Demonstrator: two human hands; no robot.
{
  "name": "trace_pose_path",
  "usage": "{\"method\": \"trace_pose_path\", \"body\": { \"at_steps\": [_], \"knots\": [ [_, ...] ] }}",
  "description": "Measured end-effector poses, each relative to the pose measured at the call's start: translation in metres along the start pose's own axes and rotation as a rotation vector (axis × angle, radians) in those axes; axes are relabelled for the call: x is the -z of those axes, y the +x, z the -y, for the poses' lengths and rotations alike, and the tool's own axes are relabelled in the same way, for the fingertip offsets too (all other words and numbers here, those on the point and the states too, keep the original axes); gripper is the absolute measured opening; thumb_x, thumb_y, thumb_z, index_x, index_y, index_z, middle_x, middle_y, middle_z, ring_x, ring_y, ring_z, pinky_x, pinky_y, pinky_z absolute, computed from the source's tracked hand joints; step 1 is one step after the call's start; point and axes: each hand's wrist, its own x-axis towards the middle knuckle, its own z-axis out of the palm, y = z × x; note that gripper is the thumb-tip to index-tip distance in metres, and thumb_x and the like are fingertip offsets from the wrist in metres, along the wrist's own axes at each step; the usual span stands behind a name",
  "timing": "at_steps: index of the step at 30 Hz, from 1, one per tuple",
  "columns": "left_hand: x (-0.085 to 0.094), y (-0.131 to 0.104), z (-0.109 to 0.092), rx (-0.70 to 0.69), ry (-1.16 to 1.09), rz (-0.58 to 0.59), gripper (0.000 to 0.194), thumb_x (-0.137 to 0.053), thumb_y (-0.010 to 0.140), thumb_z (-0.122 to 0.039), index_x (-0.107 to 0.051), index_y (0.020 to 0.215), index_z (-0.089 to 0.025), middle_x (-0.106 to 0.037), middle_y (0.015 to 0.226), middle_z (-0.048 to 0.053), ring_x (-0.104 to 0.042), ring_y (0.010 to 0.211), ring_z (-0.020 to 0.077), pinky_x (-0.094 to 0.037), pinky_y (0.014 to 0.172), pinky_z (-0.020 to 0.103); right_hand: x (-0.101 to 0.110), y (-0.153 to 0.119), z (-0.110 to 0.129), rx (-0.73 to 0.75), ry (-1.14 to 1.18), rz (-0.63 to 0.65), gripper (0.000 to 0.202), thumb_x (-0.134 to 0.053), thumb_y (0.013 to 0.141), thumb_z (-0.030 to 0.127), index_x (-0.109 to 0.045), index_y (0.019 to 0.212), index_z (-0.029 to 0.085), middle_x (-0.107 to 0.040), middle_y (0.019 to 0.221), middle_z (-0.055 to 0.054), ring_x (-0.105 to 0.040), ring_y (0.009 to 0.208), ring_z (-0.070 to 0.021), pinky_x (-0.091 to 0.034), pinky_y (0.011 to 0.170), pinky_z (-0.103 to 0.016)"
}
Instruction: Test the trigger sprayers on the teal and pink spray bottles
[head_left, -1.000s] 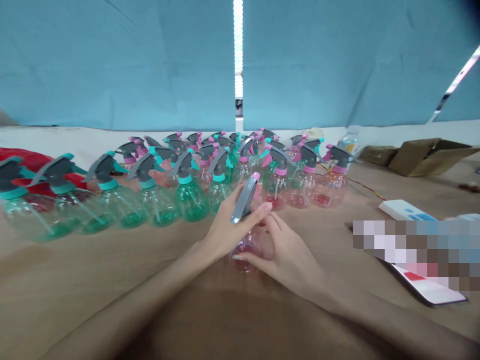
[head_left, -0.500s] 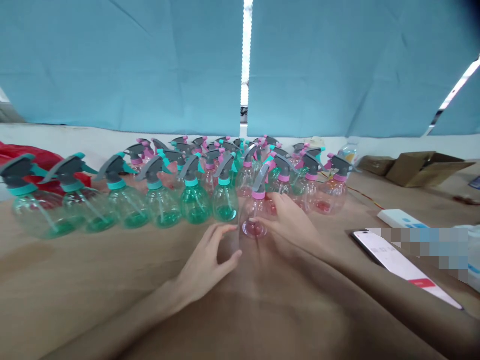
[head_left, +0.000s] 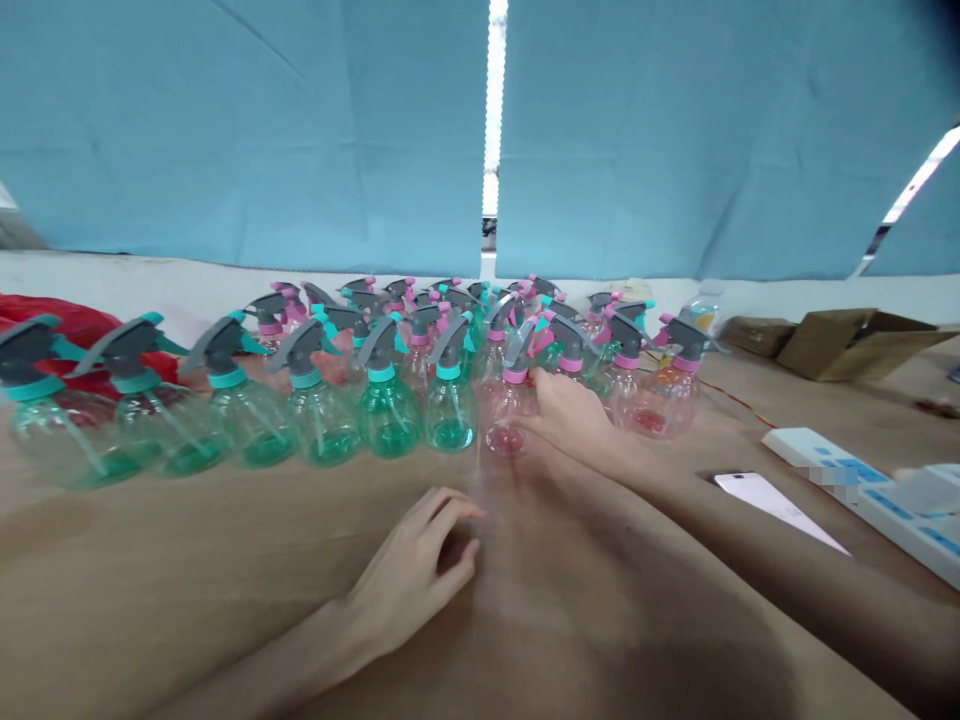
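Observation:
My right hand (head_left: 571,420) grips the side of a clear pink spray bottle (head_left: 507,412) with a pink collar and grey trigger head. The bottle stands upright at the near row, its right side partly hidden by my fingers. To its left, close by, is a green spray bottle (head_left: 450,412) with a turquoise collar. My left hand (head_left: 420,570) is over the bare wood nearer to me, fingers curved and apart from the thumb, holding nothing. Several more green bottles (head_left: 319,425) run leftward in the same row, and pink ones (head_left: 664,385) stand on the right.
Further spray bottles crowd behind the near row. A phone (head_left: 780,510) and a white power strip (head_left: 862,490) lie on the table (head_left: 247,570) at the right. An open cardboard box (head_left: 840,345) sits at the back right, red plastic (head_left: 56,315) at the back left.
My right hand has pushed the pink bottle slightly away from me, into line with the green ones. My left hand has drawn back toward me.

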Motion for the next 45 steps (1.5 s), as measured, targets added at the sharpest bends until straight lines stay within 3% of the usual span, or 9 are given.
{"method": "trace_pose_path", "body": {
  "at_steps": [9,14,21,24,27,31,37,41,45],
  "knots": [
    [-0.004,0.013,-0.004,0.003,-0.021,0.011,0.022,-0.047,0.084,-0.013,-0.054,0.103,-0.022,-0.057,0.106,0.004,-0.056,0.099,0.0196,-0.045,0.09,0.039,-0.005,0.01,0.0,-0.006,0.016,-0.016,0.047,-0.064,0.079,0.05,-0.05,0.107,0.015,-0.068,0.095,-0.013,-0.065,0.086,-0.031,-0.042,0.06,-0.033],
    [-0.007,0.024,-0.007,0.008,-0.02,-0.008,0.023,-0.047,0.084,-0.013,-0.055,0.103,-0.023,-0.058,0.108,0.005,-0.058,0.1,0.021,-0.047,0.09,0.041,-0.004,0.002,-0.003,0.001,0.075,-0.07,0.05,-0.063,0.078,0.053,-0.051,0.11,0.016,-0.068,0.096,-0.013,-0.065,0.085,-0.0325,-0.043,0.06,-0.035],
    [-0.01,0.038,-0.012,0.017,-0.022,-0.014,0.022,-0.048,0.084,-0.013,-0.056,0.101,-0.023,-0.059,0.105,0.004,-0.059,0.098,0.0202,-0.047,0.087,0.039,0.013,-0.026,-0.048,-0.082,0.204,-0.245,0.024,-0.053,0.087,0.043,-0.06,0.094,0.022,-0.071,0.092,-0.006,-0.066,0.084,-0.027,-0.044,0.067,-0.035],
    [-0.014,0.044,-0.013,0.016,-0.047,-0.016,0.02,-0.048,0.085,-0.014,-0.055,0.101,-0.023,-0.06,0.106,0.003,-0.059,0.098,0.0198,-0.047,0.088,0.038,0.012,-0.025,-0.069,-0.143,0.253,-0.303,0.027,-0.056,0.084,0.044,-0.06,0.096,0.019,-0.07,0.097,-0.008,-0.065,0.088,-0.0288,-0.045,0.072,-0.038],
    [-0.018,0.048,-0.017,0.005,-0.06,-0.015,0.018,-0.048,0.085,-0.014,-0.055,0.099,-0.022,-0.06,0.103,0.003,-0.06,0.095,0.0191,-0.047,0.086,0.037,0.003,-0.015,-0.08,-0.146,0.296,-0.296,0.042,-0.057,0.082,0.049,-0.058,0.109,0.017,-0.067,0.11,-0.011,-0.062,0.099,-0.0312,-0.045,0.077,-0.04],
    [-0.022,0.052,-0.025,0.005,-0.081,-0.017,0.016,-0.046,0.086,-0.015,-0.055,0.098,-0.021,-0.06,0.098,0.002,-0.061,0.084,0.0162,-0.049,0.076,0.033,-0.009,0.002,-0.079,-0.134,0.357,-0.248,0.059,-0.057,0.08,0.055,-0.052,0.122,0.014,-0.066,0.112,-0.015,-0.061,0.102,-0.0318,-0.046,0.076,-0.038],
    [-0.021,0.054,-0.037,0.001,-0.115,-0.058,0.013,-0.047,0.087,-0.015,-0.055,0.095,-0.021,-0.061,0.095,0.001,-0.061,0.077,0.0141,-0.05,0.072,0.03,-0.015,0.013,-0.074,-0.138,0.394,-0.197,0.053,-0.058,0.078,0.053,-0.054,0.116,0.015,-0.069,0.084,-0.009,-0.065,0.079,-0.0281,-0.045,0.064,-0.034],
    [-0.017,0.058,-0.046,0.061,-0.155,-0.088,0.01,-0.048,0.087,-0.018,-0.055,0.092,-0.022,-0.063,0.093,0.0,-0.061,0.073,0.014,-0.048,0.06,0.026,-0.015,0.005,-0.073,-0.128,0.378,-0.217,0.051,-0.058,0.078,0.055,-0.055,0.112,0.018,-0.065,0.098,-0.011,-0.062,0.088,-0.0282,-0.045,0.069,-0.036],
    [-0.014,0.067,-0.053,0.105,-0.265,-0.15,0.007,-0.049,0.088,-0.021,-0.054,0.091,-0.021,-0.063,0.093,0.002,-0.062,0.078,0.0155,-0.05,0.065,0.029,-0.01,-0.016,-0.07,-0.138,0.332,-0.222,0.053,-0.055,0.077,0.063,-0.055,0.109,0.021,-0.06,0.097,-0.011,-0.06,0.089,-0.0305,-0.045,0.066,-0.038]
  ]
}}
